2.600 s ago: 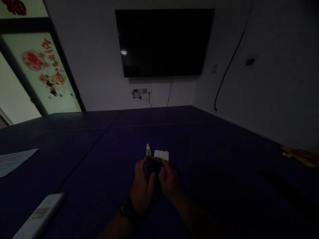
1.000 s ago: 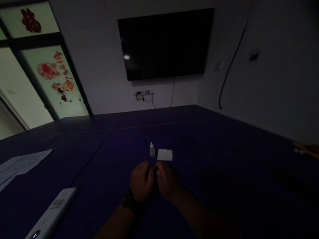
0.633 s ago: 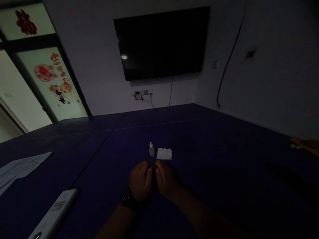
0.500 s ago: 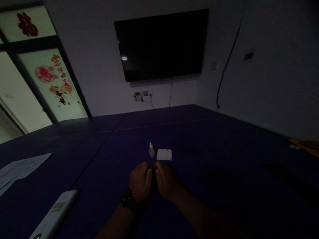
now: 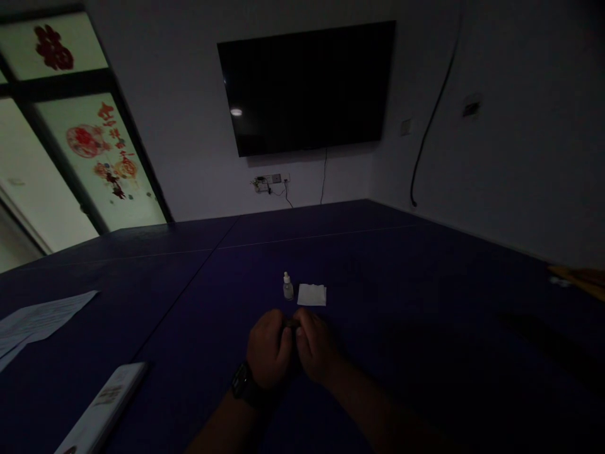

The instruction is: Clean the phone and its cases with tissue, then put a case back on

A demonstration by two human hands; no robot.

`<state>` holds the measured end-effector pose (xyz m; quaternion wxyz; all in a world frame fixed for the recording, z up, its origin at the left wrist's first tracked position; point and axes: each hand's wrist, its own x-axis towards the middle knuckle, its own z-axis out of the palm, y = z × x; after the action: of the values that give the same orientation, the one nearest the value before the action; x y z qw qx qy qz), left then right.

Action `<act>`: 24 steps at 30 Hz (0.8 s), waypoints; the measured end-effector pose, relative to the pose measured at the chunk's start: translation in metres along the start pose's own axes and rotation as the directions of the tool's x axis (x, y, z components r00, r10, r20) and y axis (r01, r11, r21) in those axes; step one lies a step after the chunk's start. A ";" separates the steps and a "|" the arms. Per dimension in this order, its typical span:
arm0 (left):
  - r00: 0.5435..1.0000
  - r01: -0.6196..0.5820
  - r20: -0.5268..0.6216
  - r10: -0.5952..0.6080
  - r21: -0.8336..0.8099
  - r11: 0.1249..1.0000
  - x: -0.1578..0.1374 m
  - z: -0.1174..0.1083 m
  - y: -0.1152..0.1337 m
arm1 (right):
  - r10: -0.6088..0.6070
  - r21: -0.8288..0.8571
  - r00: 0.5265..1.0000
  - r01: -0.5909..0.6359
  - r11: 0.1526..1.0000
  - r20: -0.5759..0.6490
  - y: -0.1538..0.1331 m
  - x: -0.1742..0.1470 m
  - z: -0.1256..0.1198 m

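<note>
My left hand (image 5: pixel 269 348), with a dark watch on its wrist, and my right hand (image 5: pixel 316 345) are close together over the blue table (image 5: pixel 212 328). Both are closed, fingers curled, on a small dark brownish object (image 5: pixel 292 323) between them. Most of it is hidden by the fingers, and the dim light does not show its kind. Just beyond the hands a small clear dropper bottle (image 5: pixel 288 290) with a white top stands upright. To its right lies a folded white tissue (image 5: pixel 312 294).
Printed sheets (image 5: pixel 42 318) lie at the left. A long white box (image 5: pixel 104 407) is at the near left. Something yellow (image 5: pixel 579 277) lies at the far right edge. A large dark screen (image 5: pixel 309 91) hangs on the wall, with cables below it.
Both hands keep their hold on the small object, which shifts very slightly. The bottle and the tissue have stayed in place.
</note>
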<state>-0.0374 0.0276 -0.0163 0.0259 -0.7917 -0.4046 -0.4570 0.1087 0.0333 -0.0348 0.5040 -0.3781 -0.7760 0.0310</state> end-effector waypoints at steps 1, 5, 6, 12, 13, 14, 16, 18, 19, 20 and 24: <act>1.000 0.004 0.001 -0.004 0.006 1.000 0.000 0.000 0.000 | -0.001 0.001 1.000 0.001 1.000 0.004 0.000 0.000 -0.001; 1.000 -0.001 0.004 0.001 0.017 1.000 0.000 -0.001 0.001 | 0.002 0.001 1.000 -0.002 1.000 0.019 -0.001 0.003 -0.003; 1.000 -0.007 0.007 0.007 0.015 1.000 0.000 -0.001 0.001 | 0.004 0.000 1.000 -0.004 1.000 0.022 -0.001 0.003 -0.003; 0.999 -0.044 -0.008 0.044 -0.028 0.999 0.001 -0.001 -0.002 | 0.022 0.010 0.999 -0.022 1.000 0.024 -0.002 0.003 -0.002; 0.999 -0.048 -0.009 0.048 -0.035 0.998 0.002 -0.001 -0.003 | 0.025 0.014 0.999 -0.026 1.000 0.022 -0.002 0.002 -0.001; 0.999 -0.051 -0.008 0.051 -0.040 0.998 0.002 -0.001 -0.003 | 0.030 0.019 0.999 -0.030 0.999 0.020 -0.003 0.002 -0.001; 0.998 -0.056 -0.008 0.056 -0.048 0.997 0.002 -0.001 -0.003 | 0.039 0.027 0.999 -0.040 0.999 0.017 -0.004 0.000 -0.001; 0.998 -0.063 -0.007 0.063 -0.056 0.996 0.001 -0.001 -0.002 | 0.047 0.036 0.999 -0.048 0.998 0.015 -0.005 -0.001 -0.001; 0.998 -0.066 -0.006 0.066 -0.060 0.996 0.000 -0.002 -0.002 | 0.051 0.042 0.999 -0.052 0.998 0.015 -0.005 -0.001 -0.001; 0.998 -0.068 -0.005 0.068 -0.063 0.996 0.000 -0.002 -0.002 | 0.054 0.047 0.998 -0.055 0.997 0.016 -0.005 -0.001 -0.001; 0.998 -0.064 0.001 0.064 -0.077 0.995 -0.002 -0.004 -0.002 | 0.070 0.079 0.997 -0.072 0.994 0.024 -0.005 -0.002 0.000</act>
<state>-0.0415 0.0261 -0.0160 0.0093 -0.8053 -0.3613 -0.4699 0.1066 0.0284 -0.0343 0.5092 -0.3846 -0.7653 0.0839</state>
